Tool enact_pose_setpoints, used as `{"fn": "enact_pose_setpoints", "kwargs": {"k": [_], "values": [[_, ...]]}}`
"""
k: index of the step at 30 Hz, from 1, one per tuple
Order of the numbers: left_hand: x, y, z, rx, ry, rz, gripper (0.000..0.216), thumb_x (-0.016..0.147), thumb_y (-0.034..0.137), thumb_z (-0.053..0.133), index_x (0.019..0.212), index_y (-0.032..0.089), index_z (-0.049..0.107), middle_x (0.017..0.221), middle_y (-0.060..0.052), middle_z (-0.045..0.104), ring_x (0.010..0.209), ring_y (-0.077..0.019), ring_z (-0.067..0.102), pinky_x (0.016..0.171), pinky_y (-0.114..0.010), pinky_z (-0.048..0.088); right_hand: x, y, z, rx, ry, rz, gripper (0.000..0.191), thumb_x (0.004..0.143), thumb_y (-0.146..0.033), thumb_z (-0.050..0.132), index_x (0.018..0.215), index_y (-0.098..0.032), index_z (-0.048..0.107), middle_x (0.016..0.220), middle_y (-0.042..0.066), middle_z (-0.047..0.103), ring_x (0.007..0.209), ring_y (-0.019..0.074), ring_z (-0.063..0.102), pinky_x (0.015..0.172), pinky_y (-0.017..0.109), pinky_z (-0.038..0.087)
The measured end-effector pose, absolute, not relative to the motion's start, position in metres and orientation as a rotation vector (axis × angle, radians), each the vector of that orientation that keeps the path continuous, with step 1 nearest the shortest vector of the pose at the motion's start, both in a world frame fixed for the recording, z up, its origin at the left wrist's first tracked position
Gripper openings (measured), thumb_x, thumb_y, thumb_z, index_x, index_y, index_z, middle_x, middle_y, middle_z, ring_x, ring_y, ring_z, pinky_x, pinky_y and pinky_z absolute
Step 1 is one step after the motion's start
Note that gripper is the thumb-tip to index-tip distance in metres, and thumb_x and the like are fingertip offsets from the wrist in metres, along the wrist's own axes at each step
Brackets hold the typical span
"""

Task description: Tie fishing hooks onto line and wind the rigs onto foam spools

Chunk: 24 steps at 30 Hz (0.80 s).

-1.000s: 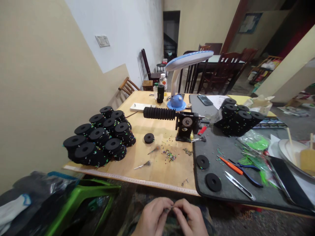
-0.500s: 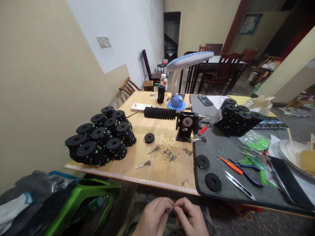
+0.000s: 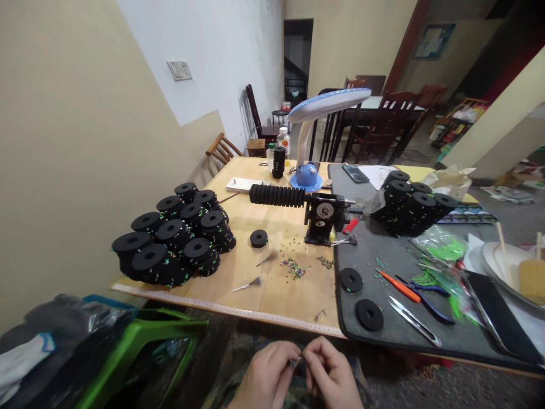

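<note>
Low in front of the table's near edge, my left hand [image 3: 269, 374] and my right hand [image 3: 330, 372] meet fingertip to fingertip. Both are pinched closed around something small and dark that is too tiny to name. On the wooden table [image 3: 272, 307] just beyond lie a scatter of small coloured beads [image 3: 294, 268], a group of small metal pieces [image 3: 326, 262] and a thin bundle with a white tip [image 3: 249, 284]. A single black foam ring [image 3: 259, 238] lies flat farther back. Behind it stands a black winding machine [image 3: 320, 218] with a row of black foam rings [image 3: 276, 196] on its shaft.
Stacked foam spools [image 3: 172, 230] with coloured bits fill the table's left side; more spools [image 3: 411, 199] stand back right. On the grey mat [image 3: 361, 250] lie two foam rings, an orange-handled tool [image 3: 400, 287], pliers [image 3: 430, 301] and tweezers [image 3: 415, 321]. A blue desk lamp [image 3: 306, 177] stands behind.
My right fingertips have shifted slightly up and to the right, a little apart from the left ones. My left hand has barely moved, and the table's things lie as before.
</note>
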<state>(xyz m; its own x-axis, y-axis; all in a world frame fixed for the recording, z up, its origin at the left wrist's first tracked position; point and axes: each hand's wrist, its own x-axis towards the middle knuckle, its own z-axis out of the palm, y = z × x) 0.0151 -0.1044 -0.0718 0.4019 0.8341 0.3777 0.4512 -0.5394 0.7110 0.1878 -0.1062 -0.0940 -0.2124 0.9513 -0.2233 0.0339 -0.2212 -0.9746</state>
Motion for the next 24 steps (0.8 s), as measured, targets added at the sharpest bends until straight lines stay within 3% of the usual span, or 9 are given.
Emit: {"fn": "enact_pose_setpoints", "kwargs": {"k": [6, 16, 24], "values": [[0.0139, -0.1045, -0.0710, 2.176, 1.074, 1.035, 0.025, 0.084, 0.003, 0.045, 0.100, 0.020, 0.054, 0.087, -0.008, 0.072, 0.078, -0.0182, 0.070, 0.072, -0.025, 0.056, 0.1912, -0.1058, -0.0973, -1.292, -1.305, 1.503, 0.040, 0.090, -0.057, 0.051, 0.076, -0.020, 0.052, 0.048, -0.007, 0.047, 0.042, 0.0096, 0.041, 0.043, 0.020, 0.032], [0.0105, -0.1027, -0.0659, 2.221, 1.078, 1.139, 0.024, 0.085, 0.004, 0.045, 0.101, 0.019, 0.055, 0.093, -0.010, 0.073, 0.083, -0.0185, 0.071, 0.075, -0.026, 0.058, 0.1962, -0.1058, -0.0928, -1.242, -1.783, 1.028, 0.028, 0.096, -0.034, 0.045, 0.074, -0.020, 0.056, 0.057, -0.003, 0.055, 0.050, 0.0121, 0.051, 0.052, 0.020, 0.041], [0.0095, -0.1023, -0.0637, 2.247, 1.053, 1.178, 0.022, 0.089, 0.007, 0.043, 0.103, 0.018, 0.056, 0.092, -0.012, 0.073, 0.084, -0.0193, 0.071, 0.075, -0.027, 0.059, 0.1941, -0.1055, -0.0887, -1.216, -1.863, 0.942, 0.023, 0.095, -0.029, 0.047, 0.075, -0.022, 0.057, 0.062, -0.002, 0.060, 0.052, 0.0130, 0.054, 0.053, 0.020, 0.043]]}}
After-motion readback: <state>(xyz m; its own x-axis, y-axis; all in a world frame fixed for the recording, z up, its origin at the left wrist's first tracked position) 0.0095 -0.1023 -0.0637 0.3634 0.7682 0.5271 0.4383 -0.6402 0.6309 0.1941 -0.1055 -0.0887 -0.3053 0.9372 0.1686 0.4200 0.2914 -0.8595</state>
